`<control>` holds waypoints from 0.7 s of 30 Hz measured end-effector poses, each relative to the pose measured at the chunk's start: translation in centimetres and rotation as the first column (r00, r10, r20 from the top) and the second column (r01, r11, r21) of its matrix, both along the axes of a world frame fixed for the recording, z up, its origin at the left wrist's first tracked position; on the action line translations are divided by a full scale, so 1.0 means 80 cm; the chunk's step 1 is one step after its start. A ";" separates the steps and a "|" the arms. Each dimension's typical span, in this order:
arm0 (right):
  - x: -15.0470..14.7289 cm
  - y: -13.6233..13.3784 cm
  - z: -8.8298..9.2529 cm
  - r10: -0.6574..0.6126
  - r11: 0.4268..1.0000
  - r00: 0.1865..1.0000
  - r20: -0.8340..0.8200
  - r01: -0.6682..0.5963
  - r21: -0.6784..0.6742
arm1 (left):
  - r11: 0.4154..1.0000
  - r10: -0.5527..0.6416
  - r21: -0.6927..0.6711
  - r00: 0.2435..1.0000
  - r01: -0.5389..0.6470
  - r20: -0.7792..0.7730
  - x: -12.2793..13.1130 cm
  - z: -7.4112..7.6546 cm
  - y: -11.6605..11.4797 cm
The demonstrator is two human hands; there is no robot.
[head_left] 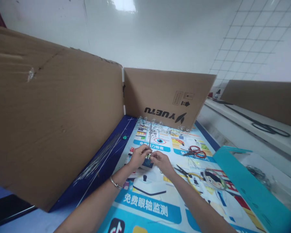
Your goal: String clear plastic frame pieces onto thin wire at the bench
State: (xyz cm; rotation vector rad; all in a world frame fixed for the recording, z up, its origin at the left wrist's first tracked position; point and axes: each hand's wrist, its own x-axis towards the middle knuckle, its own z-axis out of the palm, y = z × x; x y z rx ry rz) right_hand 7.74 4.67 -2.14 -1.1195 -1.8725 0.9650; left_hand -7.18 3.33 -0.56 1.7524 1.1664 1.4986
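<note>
The thin wire [150,134] rises above the printed sheet [151,223], its near end pinched by the left hand [138,156]. Just beside, the right hand [162,161] has its fingers narrow; whether they hold something, I cannot tell. It is better to grip firmly near the end and move gently. Red-handled scissors [191,152] lie to the right, loose wires [102,155] to the left.

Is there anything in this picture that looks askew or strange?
Yes: on the far cardboard panel, the large dark lettering appears upside down, so the panel seems turned the wrong way up.
</note>
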 end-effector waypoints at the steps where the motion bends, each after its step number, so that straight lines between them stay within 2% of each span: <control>1: 0.003 0.002 0.002 -0.010 1.000 1.000 0.010 0.010 0.012 | 1.000 0.001 -0.001 1.000 -0.001 0.000 0.000 0.000 0.000; 5: 0.044 0.025 0.024 -0.121 0.990 0.992 0.049 0.116 0.084 | 1.000 -0.009 -0.011 1.000 0.009 0.006 -0.002 0.000 0.000; 9: 0.122 0.054 0.050 -0.293 0.948 0.948 0.127 0.271 0.166 | 0.999 -0.031 -0.021 0.999 0.032 0.033 -0.002 -0.002 0.002; 13: 0.184 0.061 0.060 -0.371 0.924 0.890 0.265 0.327 0.198 | 0.998 -0.061 -0.025 0.996 0.062 0.061 -0.001 -0.003 0.003; 17: 0.201 0.063 0.056 -0.383 0.920 0.859 0.341 0.322 0.222 | 0.998 -0.044 -0.046 0.997 0.046 0.061 -0.001 -0.002 0.003; 21: 0.201 0.071 0.050 -0.378 0.922 0.869 0.321 0.322 0.215 | 0.999 -0.034 -0.038 0.998 0.035 0.044 -0.002 -0.002 0.003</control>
